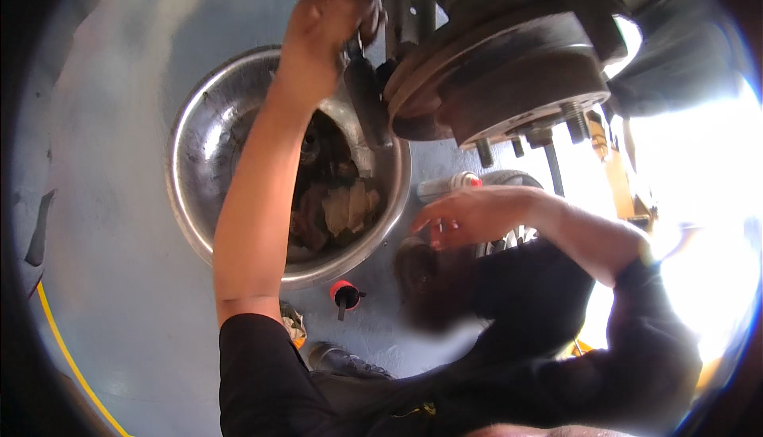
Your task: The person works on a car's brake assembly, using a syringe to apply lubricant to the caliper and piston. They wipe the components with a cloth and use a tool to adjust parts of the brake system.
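My left hand [330, 31] is raised at the top, its fingers closed round one end of a dark elongated object [366, 99] with a cylindrical body. What kind of thing it is, I cannot make out. This object hangs beside a rusty wheel hub and brake drum [517, 79] with threaded studs. Under my left forearm stands a wide metal basin [184, 159] holding dark parts and a crumpled tan piece [347, 208]. My right hand [481, 214], fingers loosely apart, hovers near a spray can [441, 188]. Below it is a dark, blurred shape [433, 286] that I cannot identify.
A small red and black item [346, 295] lies on the grey floor near the basin. Close by are a crumpled wrapper [293, 324] and a dark shoe [346, 360]. A yellow line [71, 365] crosses the floor at lower left. Glare washes out the right side.
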`<action>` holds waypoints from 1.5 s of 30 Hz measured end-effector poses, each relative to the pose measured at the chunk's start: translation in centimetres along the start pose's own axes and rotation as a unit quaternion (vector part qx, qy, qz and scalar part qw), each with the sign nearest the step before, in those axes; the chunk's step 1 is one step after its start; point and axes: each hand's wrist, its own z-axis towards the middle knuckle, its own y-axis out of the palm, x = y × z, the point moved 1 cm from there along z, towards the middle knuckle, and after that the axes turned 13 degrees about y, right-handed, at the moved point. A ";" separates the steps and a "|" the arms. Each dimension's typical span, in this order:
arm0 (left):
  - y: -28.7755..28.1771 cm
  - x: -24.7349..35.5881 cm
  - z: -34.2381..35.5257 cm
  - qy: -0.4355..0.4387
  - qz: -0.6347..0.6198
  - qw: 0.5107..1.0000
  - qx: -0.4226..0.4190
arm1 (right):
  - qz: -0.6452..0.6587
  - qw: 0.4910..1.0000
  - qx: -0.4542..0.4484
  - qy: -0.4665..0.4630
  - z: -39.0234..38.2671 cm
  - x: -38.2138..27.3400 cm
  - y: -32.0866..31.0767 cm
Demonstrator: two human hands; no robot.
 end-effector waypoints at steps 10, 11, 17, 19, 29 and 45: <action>1.1 0.8 -0.5 -0.004 0.041 0.999 0.022 | -0.008 1.000 0.015 -0.015 0.1 0.0 0.0; 0.6 0.4 -0.3 0.013 0.069 0.997 0.013 | -0.013 1.000 0.009 -0.005 0.2 0.0 0.0; 1.7 1.9 -1.7 -0.061 0.077 0.995 0.036 | -0.029 0.999 -0.009 0.018 0.6 0.1 0.5; 1.6 2.0 -1.8 -0.097 0.049 0.994 0.021 | -0.005 1.000 -0.007 0.007 0.0 -0.4 0.6; 2.2 1.5 -1.4 -0.007 0.029 0.997 0.074 | -0.040 0.999 -0.017 -0.003 1.3 -0.4 0.7; 1.3 1.2 -0.8 -0.035 0.008 0.998 0.055 | -0.012 0.999 0.020 -0.029 0.3 -1.0 0.1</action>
